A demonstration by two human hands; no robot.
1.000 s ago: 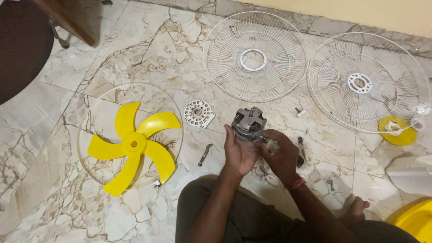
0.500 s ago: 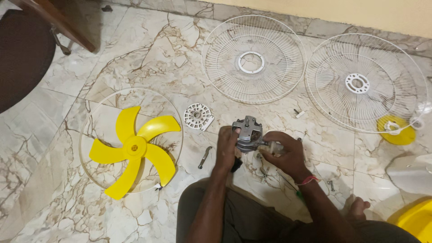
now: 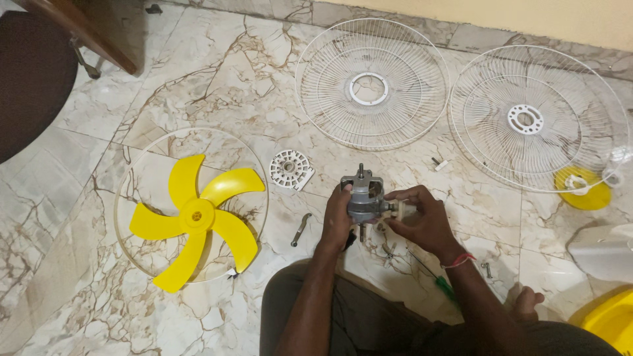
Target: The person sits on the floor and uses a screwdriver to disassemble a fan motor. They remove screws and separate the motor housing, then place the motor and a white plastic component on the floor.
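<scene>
A grey metal fan motor [image 3: 361, 195] with a short shaft sticking up is held over the marble floor in front of my knees. My left hand [image 3: 336, 221] grips its left side. My right hand [image 3: 419, 217] pinches a small pale part [image 3: 403, 209] against the motor's right side. Small screws and bits [image 3: 389, 249] lie on the floor under my hands, partly hidden.
A yellow fan blade [image 3: 192, 217] lies inside a clear ring [image 3: 122, 198] at left. Two white wire grilles [image 3: 371, 82] [image 3: 535, 118] lie at the back. A white perforated disc [image 3: 291, 169], a small metal tool [image 3: 300, 229], a green-handled screwdriver [image 3: 443, 285], a yellow cap [image 3: 583, 188] and a yellow base [image 3: 610, 321] are around.
The motor has been turned and lowered slightly in my hands. My right hand has shifted to the motor's right side onto the small pale part.
</scene>
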